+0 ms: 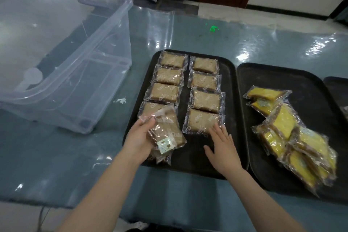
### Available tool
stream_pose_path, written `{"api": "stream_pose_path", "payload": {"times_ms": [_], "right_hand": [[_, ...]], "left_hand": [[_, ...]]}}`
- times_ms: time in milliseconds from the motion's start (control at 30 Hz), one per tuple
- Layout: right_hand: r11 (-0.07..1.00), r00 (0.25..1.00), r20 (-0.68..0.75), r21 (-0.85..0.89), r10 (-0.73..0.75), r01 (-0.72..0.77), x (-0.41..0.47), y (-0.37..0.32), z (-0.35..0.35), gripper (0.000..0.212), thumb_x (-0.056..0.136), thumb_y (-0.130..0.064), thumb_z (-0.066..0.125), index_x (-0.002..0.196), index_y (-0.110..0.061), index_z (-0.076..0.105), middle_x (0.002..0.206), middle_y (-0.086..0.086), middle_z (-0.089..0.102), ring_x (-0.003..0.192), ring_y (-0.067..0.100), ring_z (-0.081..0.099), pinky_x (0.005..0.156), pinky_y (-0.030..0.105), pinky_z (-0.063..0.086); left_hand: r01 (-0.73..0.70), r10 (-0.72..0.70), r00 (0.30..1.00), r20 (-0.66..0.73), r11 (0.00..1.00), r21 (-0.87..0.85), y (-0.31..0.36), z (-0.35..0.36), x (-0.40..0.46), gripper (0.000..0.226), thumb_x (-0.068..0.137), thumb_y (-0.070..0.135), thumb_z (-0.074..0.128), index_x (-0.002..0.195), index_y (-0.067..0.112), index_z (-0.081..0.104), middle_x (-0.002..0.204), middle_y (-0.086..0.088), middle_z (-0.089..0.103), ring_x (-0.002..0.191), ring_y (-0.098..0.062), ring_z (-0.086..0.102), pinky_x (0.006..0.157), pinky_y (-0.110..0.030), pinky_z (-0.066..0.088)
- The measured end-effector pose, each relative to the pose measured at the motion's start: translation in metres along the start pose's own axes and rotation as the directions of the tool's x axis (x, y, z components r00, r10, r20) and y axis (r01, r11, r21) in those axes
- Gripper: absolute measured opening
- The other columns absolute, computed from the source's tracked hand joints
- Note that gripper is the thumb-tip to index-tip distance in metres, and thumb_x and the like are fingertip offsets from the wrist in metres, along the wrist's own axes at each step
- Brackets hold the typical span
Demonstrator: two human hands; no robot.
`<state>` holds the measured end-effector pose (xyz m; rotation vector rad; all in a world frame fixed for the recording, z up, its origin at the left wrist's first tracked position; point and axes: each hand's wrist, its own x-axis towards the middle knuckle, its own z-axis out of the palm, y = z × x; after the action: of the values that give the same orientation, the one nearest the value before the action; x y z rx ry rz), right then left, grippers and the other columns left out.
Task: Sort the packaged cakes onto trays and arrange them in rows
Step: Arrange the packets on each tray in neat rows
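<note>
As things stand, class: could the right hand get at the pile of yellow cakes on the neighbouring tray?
Probably yes. The right hand lies open and holds nothing, and the yellow cakes sit uncovered just to its right, with nothing between.

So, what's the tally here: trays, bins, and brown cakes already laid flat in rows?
Brown cakes laid in rows: 8
Black trays: 3
Clear bin: 1
Total: 12
The stack in the left hand is left out.
</note>
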<state>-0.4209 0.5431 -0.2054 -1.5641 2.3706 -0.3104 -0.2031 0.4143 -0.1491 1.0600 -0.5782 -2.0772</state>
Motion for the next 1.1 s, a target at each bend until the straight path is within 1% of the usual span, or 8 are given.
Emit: {"api": "stream_pose_path", "payload": {"times_ms": [100, 200, 300, 433, 533, 667, 800, 1100], "right_hand": [[0.923, 0.999, 0.043, 0.383, 0.029, -0.044, -0.004, -0.009, -0.015, 0.064, 0.088, -0.036, 0.065, 0.145, -0.027, 0.037, 0.145, -0.014, 0.039, 0.135, 0.004, 0.032, 0.108, 0.021, 0.025], [0.641, 0.988, 0.154, 0.757, 0.008, -0.123, -0.007, -0.023, -0.03, 0.051, 0.079, -0.021, 0.078, 0.124, -0.027, 0.056, 0.123, -0.013, 0.062, 0.111, 0.0, 0.058, 0.094, 0.022, 0.045], [0.479, 0.99, 0.084, 0.869, 0.109, -0.127, -0.01, -0.027, -0.042, 0.031, 0.077, -0.011, 0.078, 0.104, -0.021, 0.066, 0.095, -0.007, 0.074, 0.09, 0.007, 0.069, 0.078, 0.025, 0.055], [0.784, 0.962, -0.146, 0.614, 0.229, -0.093, -0.024, -0.009, -0.052, 0.032, 0.08, -0.014, 0.073, 0.096, -0.039, 0.061, 0.088, -0.021, 0.067, 0.085, -0.006, 0.061, 0.068, 0.013, 0.048], [0.923, 0.99, -0.061, 0.373, 0.128, -0.096, -0.037, 0.005, -0.047, 0.046, 0.08, -0.002, 0.063, 0.109, -0.038, 0.061, 0.099, -0.025, 0.056, 0.1, 0.0, 0.055, 0.084, 0.016, 0.044], [0.938, 0.985, 0.17, 0.343, -0.015, -0.045, -0.054, 0.008, -0.023, 0.053, 0.074, 0.003, 0.053, 0.111, -0.032, 0.068, 0.133, -0.013, 0.054, 0.132, 0.007, 0.04, 0.106, 0.014, 0.03], [0.967, 0.993, 0.119, 0.256, -0.023, -0.008, -0.059, 0.006, -0.009, 0.052, 0.084, 0.003, 0.047, 0.118, -0.032, 0.066, 0.147, -0.009, 0.042, 0.143, 0.008, 0.02, 0.108, 0.009, 0.01], [0.99, 1.0, 0.009, 0.138, -0.005, 0.004, -0.048, -0.017, 0.018, 0.066, 0.085, 0.013, 0.036, 0.133, -0.028, 0.053, 0.153, -0.009, 0.034, 0.146, 0.01, 0.012, 0.113, 0.02, 0.007]], "left_hand": [[0.031, -0.031, 0.999, 0.037, 1.0, -0.001, -0.014, 0.022, 0.004, 0.023, 0.076, 0.005, 0.064, 0.098, 0.012, 0.065, 0.096, -0.013, 0.071, 0.088, -0.028, 0.068, 0.077, -0.046, 0.053], [0.049, -0.05, 0.991, 0.128, 0.999, 0.013, -0.028, 0.043, 0.006, 0.024, 0.079, 0.003, 0.061, 0.101, 0.012, 0.066, 0.1, -0.012, 0.071, 0.091, -0.026, 0.069, 0.072, -0.042, 0.055], [0.015, -0.038, 0.987, 0.158, 0.99, 0.143, -0.036, 0.054, 0.004, 0.023, 0.088, 0.004, 0.056, 0.108, 0.012, 0.064, 0.105, -0.009, 0.07, 0.092, -0.02, 0.068, 0.068, -0.031, 0.055], [-0.087, 0.062, 0.995, 0.072, 0.896, 0.435, -0.034, 0.044, 0.004, 0.034, 0.091, 0.006, 0.057, 0.123, 0.017, 0.057, 0.118, 0.001, 0.064, 0.106, -0.009, 0.062, 0.09, -0.024, 0.049], [-0.09, 0.087, 0.996, 0.033, 0.822, 0.562, -0.031, 0.021, 0.002, 0.035, 0.092, 0.013, 0.057, 0.126, 0.02, 0.057, 0.123, 0.004, 0.061, 0.114, -0.01, 0.056, 0.105, -0.035, 0.039], [-0.059, 0.081, 0.997, -0.018, 0.846, 0.529, -0.029, -0.01, -0.001, 0.028, 0.09, 0.014, 0.06, 0.118, 0.02, 0.063, 0.113, 0.003, 0.069, 0.108, -0.009, 0.061, 0.095, -0.027, 0.045], [-0.063, 0.071, 0.997, -0.001, 0.882, 0.467, -0.021, -0.026, -0.001, 0.026, 0.092, 0.006, 0.054, 0.115, 0.014, 0.063, 0.107, -0.002, 0.07, 0.104, -0.01, 0.064, 0.084, -0.02, 0.046], [-0.008, -0.013, 0.999, 0.045, 0.901, 0.434, -0.013, -0.05, -0.007, 0.024, 0.095, 0.009, 0.048, 0.113, 0.014, 0.063, 0.108, -0.005, 0.071, 0.105, -0.016, 0.064, 0.091, -0.029, 0.044]]}}
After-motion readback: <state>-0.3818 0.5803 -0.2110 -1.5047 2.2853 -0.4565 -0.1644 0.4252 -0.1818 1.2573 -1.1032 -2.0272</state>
